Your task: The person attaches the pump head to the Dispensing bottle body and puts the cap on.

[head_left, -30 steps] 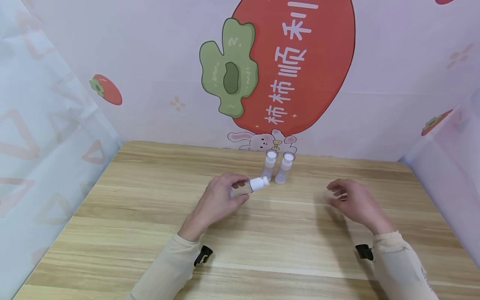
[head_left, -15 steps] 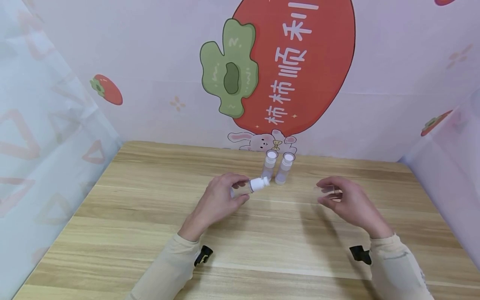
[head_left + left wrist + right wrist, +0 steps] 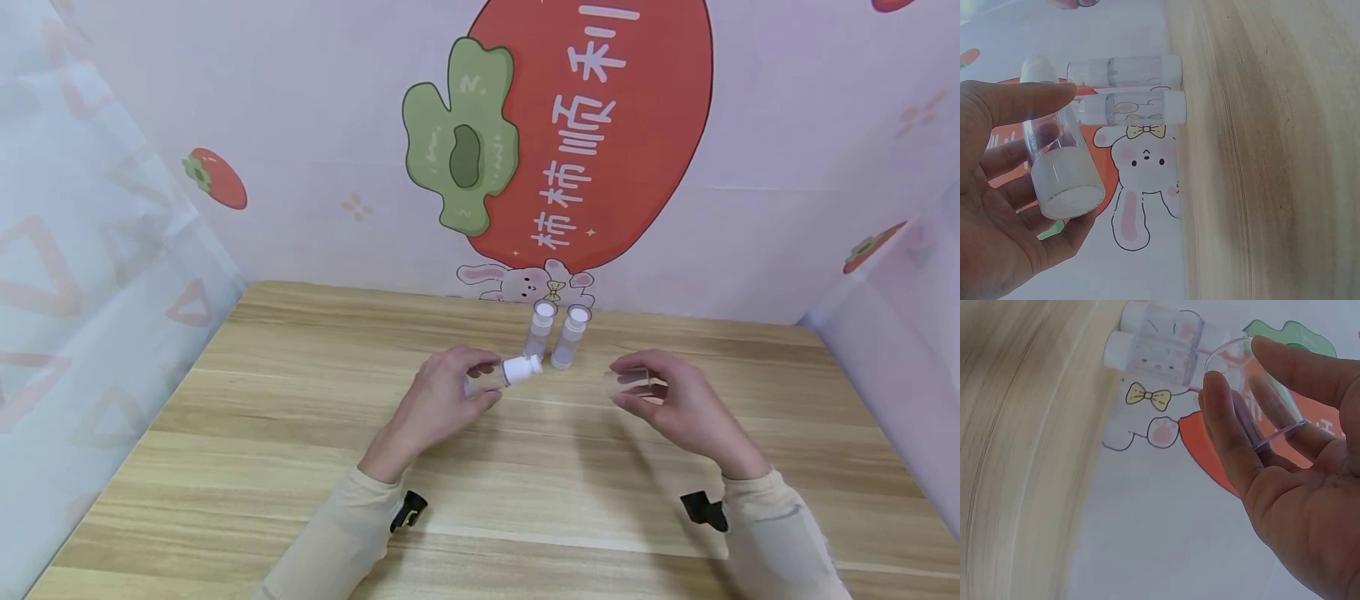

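My left hand (image 3: pixel 435 400) holds a small clear bottle (image 3: pixel 519 369) above the table, tilted so that its white top points right. In the left wrist view, thumb and fingers wrap round the clear body of this bottle (image 3: pixel 1067 181), whose white base faces the camera. Over on the right, my right hand (image 3: pixel 686 412) grips a transparent cap (image 3: pixel 628 381) between thumb and fingers, level with the bottle and apart from it. Its clear rim (image 3: pixel 1280 434) shows in the right wrist view.
Two similar bottles, one on the left (image 3: pixel 539 329) and one on the right (image 3: pixel 571 337), stand upright side by side near the back of the wooden table (image 3: pixel 300 467). Clear caps cover their white tops. A printed backdrop (image 3: pixel 315 108) rises behind the table edge.
My right hand has moved left with the clear cap, closer to the bottle. The left hand and its bottle have stayed nearly still.
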Tool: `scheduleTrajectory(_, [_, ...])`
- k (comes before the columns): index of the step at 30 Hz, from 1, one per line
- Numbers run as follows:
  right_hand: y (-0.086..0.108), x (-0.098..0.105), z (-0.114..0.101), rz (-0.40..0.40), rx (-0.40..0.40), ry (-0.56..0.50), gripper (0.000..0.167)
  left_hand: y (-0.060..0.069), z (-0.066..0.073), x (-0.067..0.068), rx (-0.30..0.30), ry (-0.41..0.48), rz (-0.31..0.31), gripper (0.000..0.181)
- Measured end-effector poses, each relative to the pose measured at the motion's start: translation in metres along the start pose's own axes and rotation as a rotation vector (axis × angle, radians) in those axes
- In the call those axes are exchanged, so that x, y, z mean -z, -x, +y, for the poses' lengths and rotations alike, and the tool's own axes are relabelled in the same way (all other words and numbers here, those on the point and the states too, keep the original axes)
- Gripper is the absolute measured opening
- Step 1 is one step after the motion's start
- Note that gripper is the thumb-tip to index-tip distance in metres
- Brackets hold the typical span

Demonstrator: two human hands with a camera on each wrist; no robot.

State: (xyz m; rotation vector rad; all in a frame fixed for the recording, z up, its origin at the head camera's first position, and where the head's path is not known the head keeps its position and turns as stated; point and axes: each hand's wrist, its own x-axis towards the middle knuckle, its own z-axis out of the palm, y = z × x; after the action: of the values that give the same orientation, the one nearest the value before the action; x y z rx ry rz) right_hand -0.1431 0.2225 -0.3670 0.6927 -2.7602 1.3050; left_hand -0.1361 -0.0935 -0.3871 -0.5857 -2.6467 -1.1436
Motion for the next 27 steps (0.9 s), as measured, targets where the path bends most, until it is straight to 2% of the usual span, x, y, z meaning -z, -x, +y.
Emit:
scheduleTrajectory(16, [-0.011, -0.023, -0.013, 0.012, 0.008, -0.116, 0.035, -0.001, 0.001, -0.001, -0.03, -0.027, -0.012, 0.035])
scheduleTrajectory(27, [-0.018, -0.034, -0.021, 0.005, 0.007, -0.128, 0.035, 0.0, 0.001, -0.001, -0.029, -0.011, -0.028, 0.035])
